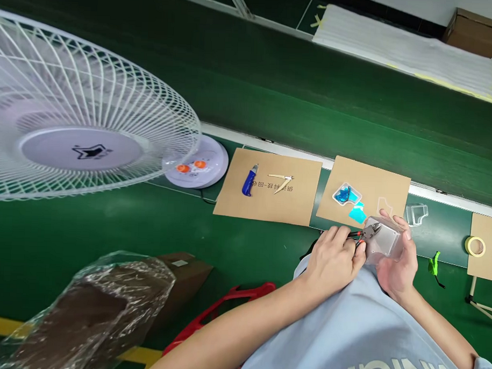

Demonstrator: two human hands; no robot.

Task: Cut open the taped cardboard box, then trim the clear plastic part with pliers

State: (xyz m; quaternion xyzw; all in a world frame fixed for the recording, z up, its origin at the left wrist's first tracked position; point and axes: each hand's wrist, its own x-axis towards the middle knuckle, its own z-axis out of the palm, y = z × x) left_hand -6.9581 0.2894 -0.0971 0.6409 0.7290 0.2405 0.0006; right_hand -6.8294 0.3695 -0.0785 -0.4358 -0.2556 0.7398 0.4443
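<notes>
A white electric fan (81, 149) looms left of the grip. The left hand (334, 257) is wrapped around pliers (369, 232), their jaws at a clear plastic box (386, 246) cupped in the right hand (402, 268). Just beyond sits a tray (355, 197) of blue scraps (344, 195); farther left, a blue utility knife (249, 182); right, yellow tape (469, 246).

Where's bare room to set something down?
Green tabletop between the clear plastic piece and tape roll; also the left cardboard below the blue knife. Crowded: the cardboard sheet holding blue scraps, and around the left hand, pliers, clear box.
</notes>
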